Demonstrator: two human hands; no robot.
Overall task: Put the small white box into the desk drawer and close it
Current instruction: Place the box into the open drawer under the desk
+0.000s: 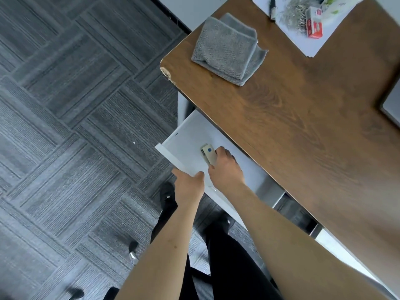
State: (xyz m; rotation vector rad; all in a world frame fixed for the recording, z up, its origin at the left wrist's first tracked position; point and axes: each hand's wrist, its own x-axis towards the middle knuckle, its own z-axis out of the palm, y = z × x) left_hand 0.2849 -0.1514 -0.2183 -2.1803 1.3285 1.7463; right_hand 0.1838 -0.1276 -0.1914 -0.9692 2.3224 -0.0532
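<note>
The white desk drawer (184, 137) stands pulled out from under the brown wooden desk top (303, 118). Inside it, my right hand (225, 167) holds the small white box (209, 155), which carries a blue round mark and sits low over the drawer floor. My left hand (189, 186) grips the drawer's front edge, thumb over the rim. Whether the box touches the drawer floor, I cannot tell.
A folded grey cloth (227, 48) lies on the desk near its corner. At the back right a white sheet (307, 40) holds a red-and-white box (313, 26), a heap of metal clips and a black pen (272, 7). Grey carpet floor (75, 126) lies to the left.
</note>
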